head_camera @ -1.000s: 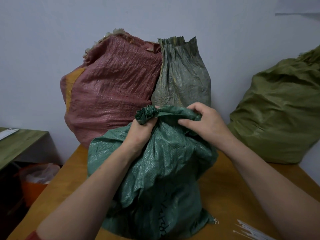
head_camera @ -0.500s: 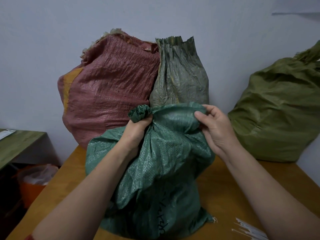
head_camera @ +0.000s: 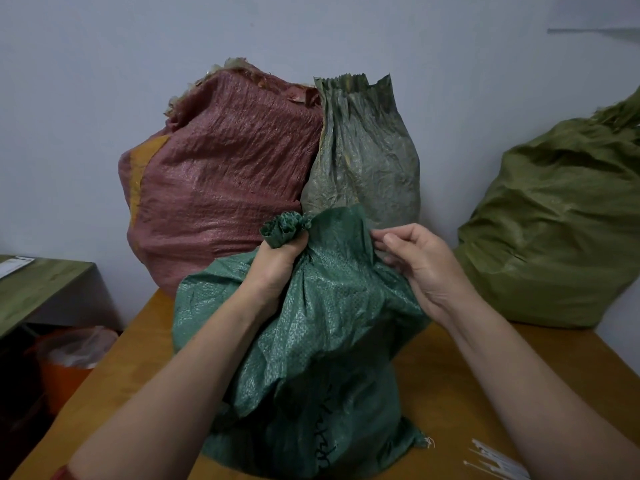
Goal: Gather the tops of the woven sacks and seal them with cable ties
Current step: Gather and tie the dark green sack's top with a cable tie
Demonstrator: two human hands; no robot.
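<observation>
A dark green woven sack (head_camera: 322,358) stands on the wooden table (head_camera: 485,393) right in front of me. My left hand (head_camera: 277,268) grips a bunched part of its top, and the pleated rim sticks up above my fist. My right hand (head_camera: 426,268) pinches the loose flap of the sack's rim on the right side. White cable ties (head_camera: 495,460) lie on the table at the lower right.
Behind the green sack a red woven sack (head_camera: 225,181) and a grey-green sack (head_camera: 367,157) lean on the wall. An olive sack (head_camera: 561,230) sits at the right. A lower green table (head_camera: 38,289) and an orange bin (head_camera: 69,362) are at the left.
My right hand has slid right along the rim and pulled the loose flap upward and outward. My left hand keeps its grip on the bunched top.
</observation>
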